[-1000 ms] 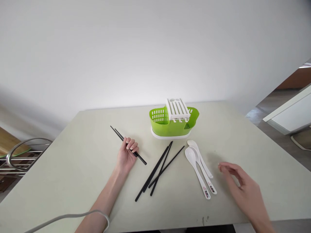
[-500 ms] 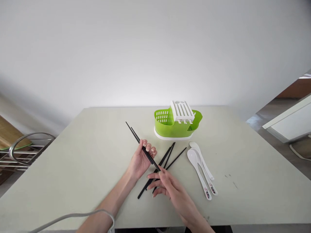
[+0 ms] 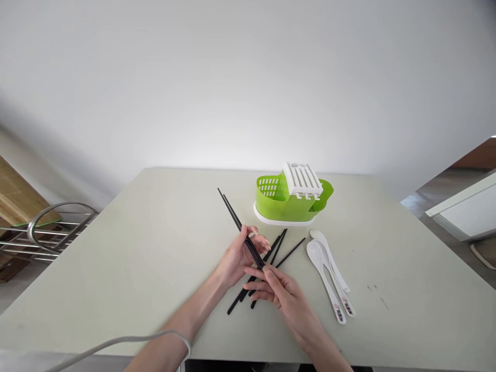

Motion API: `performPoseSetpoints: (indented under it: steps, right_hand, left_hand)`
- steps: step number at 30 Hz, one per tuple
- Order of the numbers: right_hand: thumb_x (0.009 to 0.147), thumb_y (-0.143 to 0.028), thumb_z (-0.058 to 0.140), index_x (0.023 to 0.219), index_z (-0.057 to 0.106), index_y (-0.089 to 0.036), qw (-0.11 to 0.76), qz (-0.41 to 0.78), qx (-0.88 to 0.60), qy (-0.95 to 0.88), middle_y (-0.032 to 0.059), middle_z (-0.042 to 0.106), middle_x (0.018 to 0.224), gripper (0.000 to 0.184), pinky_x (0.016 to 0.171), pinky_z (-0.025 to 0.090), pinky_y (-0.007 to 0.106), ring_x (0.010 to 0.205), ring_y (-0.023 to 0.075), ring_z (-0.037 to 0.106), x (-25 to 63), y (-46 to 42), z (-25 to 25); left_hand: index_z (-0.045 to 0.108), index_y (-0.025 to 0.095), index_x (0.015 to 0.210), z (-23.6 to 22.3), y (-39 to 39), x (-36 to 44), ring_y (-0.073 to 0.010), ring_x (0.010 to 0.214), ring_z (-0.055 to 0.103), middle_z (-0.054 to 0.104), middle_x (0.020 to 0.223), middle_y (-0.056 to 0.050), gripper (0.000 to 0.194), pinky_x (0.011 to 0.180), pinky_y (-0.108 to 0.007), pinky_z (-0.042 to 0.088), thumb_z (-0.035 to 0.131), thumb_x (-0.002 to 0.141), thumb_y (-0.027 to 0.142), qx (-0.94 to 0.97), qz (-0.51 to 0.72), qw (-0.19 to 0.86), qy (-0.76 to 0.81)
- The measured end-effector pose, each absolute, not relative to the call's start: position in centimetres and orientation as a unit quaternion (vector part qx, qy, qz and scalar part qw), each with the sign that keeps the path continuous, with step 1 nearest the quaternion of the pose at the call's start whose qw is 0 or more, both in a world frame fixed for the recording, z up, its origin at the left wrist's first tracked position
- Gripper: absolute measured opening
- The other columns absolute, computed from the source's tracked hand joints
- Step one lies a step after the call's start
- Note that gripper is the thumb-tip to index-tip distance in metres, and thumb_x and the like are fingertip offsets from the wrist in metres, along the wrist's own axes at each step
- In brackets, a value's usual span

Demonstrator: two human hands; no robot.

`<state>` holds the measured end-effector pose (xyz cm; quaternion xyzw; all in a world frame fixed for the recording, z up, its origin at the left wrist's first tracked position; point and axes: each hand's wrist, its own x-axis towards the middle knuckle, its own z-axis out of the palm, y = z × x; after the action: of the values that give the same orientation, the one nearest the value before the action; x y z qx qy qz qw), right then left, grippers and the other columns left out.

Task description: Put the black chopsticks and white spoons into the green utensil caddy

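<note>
My left hand (image 3: 240, 256) is closed around a pair of black chopsticks (image 3: 231, 213), which point up and to the left above the table. My right hand (image 3: 284, 297) pinches the lower end of that same pair with thumb and forefinger. Beneath both hands several more black chopsticks (image 3: 279, 252) lie in a loose bundle on the pale table (image 3: 127, 258). Two white spoons (image 3: 329, 268) lie to the right of the bundle. Behind them stands a green cutlery holder (image 3: 289, 204) with a white slotted insert (image 3: 303, 179).
A metal wire rack (image 3: 42, 232) with a wooden board stands off the table's left side. A grey cable (image 3: 108, 345) crosses my left forearm. A white panel (image 3: 461, 209) and wooden floor show at the right.
My left hand lifted the pair of chopsticks and carried it right toward the middle. My right hand swung in from the right and took hold of the pair's lower end.
</note>
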<state>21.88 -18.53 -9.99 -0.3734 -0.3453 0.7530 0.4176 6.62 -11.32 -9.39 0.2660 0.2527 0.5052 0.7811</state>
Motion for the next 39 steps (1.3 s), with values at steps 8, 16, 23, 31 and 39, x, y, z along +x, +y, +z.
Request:
performPoseSetpoints:
  steps: [8, 16, 23, 31, 39]
  right_hand:
    - [0.095, -0.059, 0.071, 0.123, 0.077, -0.023, 0.432, 0.748, -0.37, -0.343, 0.0125, 0.076, 0.127, 0.046, 0.084, 0.061, 0.04, 0.104, 0.0279, 0.077, 22.3, -18.3, -10.4]
    - [0.091, -0.062, 0.075, 0.111, 0.082, -0.02, 0.445, 0.718, -0.407, -0.349, 0.0118, 0.078, 0.109, 0.047, 0.071, 0.059, 0.033, 0.082, 0.0203, 0.073, 23.0, -18.4, -10.6]
    - [0.091, -0.061, 0.075, 0.115, 0.081, -0.021, 0.445, 0.689, -0.425, -0.384, 0.0058, 0.071, 0.089, 0.047, 0.06, 0.055, 0.032, 0.064, 0.015, 0.062, 25.1, -18.5, -9.6]
    - [0.094, -0.062, 0.069, 0.124, 0.078, -0.021, 0.449, 0.616, -0.49, -0.423, 0.0029, 0.063, 0.077, 0.051, 0.056, 0.051, 0.029, 0.063, 0.0155, 0.057, 28.5, -18.7, -8.6]
    - [0.095, -0.066, 0.065, 0.124, 0.077, -0.021, 0.44, 0.529, -0.561, -0.461, 0.0018, 0.061, 0.071, 0.055, 0.061, 0.053, 0.03, 0.063, 0.0167, 0.058, 29.3, -18.7, -8.2]
  left_hand:
    - [0.063, 0.02, 0.101, -9.1, -12.0, 7.1, -0.0221, 0.093, 0.071, 0.078, 0.1, -0.012, 0.045, 0.08, -0.031, 0.053, 0.056, 0.1, 0.064, 0.356, 0.439, 0.779, 0.27]
    - [0.064, 0.019, 0.112, -8.6, -12.1, 7.4, -0.0209, 0.093, 0.067, 0.076, 0.108, -0.013, 0.051, 0.069, -0.027, 0.048, 0.05, 0.102, 0.067, 0.448, 0.4, 0.749, 0.279]
    - [0.076, 0.017, 0.102, -7.6, -12.1, 6.8, -0.018, 0.085, 0.056, 0.06, 0.089, -0.005, 0.062, 0.085, -0.032, 0.045, 0.039, 0.106, 0.066, 0.637, 0.372, 0.547, 0.396]
    - [0.073, 0.013, 0.109, -9.6, -11.4, 6.5, -0.0108, 0.057, 0.037, 0.041, 0.061, 0.005, 0.062, 0.058, -0.027, 0.032, 0.044, 0.104, 0.068, 0.541, 0.418, 0.621, 0.383]
    - [0.075, 0.012, 0.1, -9.8, -11.1, 6.6, -0.0098, 0.058, 0.048, 0.061, 0.073, -0.002, 0.054, 0.061, -0.028, 0.039, 0.056, 0.101, 0.063, 0.51, 0.445, 0.615, 0.404]
